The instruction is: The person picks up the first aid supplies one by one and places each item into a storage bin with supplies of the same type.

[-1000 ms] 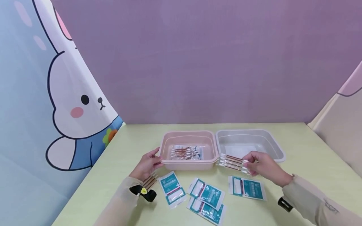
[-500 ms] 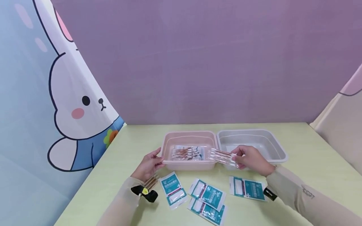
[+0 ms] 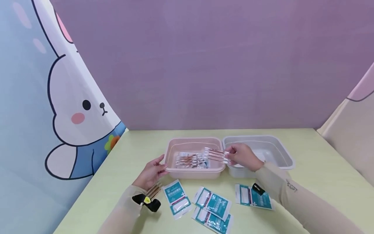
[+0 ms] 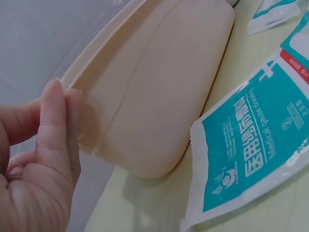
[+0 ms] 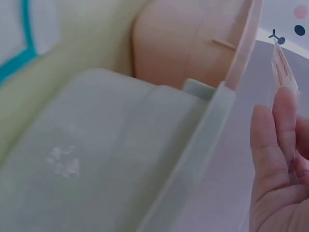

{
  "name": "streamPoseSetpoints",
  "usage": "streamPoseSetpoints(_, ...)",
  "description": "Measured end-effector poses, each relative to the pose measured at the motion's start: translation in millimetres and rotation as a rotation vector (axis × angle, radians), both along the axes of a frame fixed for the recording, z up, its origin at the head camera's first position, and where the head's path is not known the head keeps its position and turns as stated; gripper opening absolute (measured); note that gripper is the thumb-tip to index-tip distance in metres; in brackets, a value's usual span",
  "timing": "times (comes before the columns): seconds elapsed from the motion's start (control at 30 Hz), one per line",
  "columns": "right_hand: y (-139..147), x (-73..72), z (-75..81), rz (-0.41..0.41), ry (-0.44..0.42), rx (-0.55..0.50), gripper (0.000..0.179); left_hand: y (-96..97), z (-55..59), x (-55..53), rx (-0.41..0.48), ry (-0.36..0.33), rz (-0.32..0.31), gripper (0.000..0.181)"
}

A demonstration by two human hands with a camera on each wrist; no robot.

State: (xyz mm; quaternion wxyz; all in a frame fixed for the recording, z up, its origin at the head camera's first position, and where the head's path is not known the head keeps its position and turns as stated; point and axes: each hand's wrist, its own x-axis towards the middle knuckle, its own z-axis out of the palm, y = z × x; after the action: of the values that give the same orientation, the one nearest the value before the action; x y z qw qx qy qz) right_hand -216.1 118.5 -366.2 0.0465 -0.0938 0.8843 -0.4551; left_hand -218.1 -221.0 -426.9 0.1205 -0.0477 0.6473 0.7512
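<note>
The right hand (image 3: 244, 157) pinches a pack of cotton swabs (image 3: 215, 154) above a pink bin (image 3: 193, 175) (more swabs (image 3: 187, 160) lie inside). The left hand (image 3: 150, 174) pinches the bin's rim.

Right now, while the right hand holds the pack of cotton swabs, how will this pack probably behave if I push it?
The swab pack seems stiff lengthwise: it juts from the right hand without visible sag. It may fold more easily across its width, between the parallel sticks. It is probably light, being flat and pinched by one end.
</note>
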Motion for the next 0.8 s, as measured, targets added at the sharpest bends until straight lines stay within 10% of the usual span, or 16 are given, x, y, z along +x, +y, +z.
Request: streamPoseSetpoints(0.8, -44, -47.5, 8.4, 0.126, 0.029, 0.077, 0.008, 0.9, -1.3, -6.8, -0.056, -0.027, 0.005, 0.061)
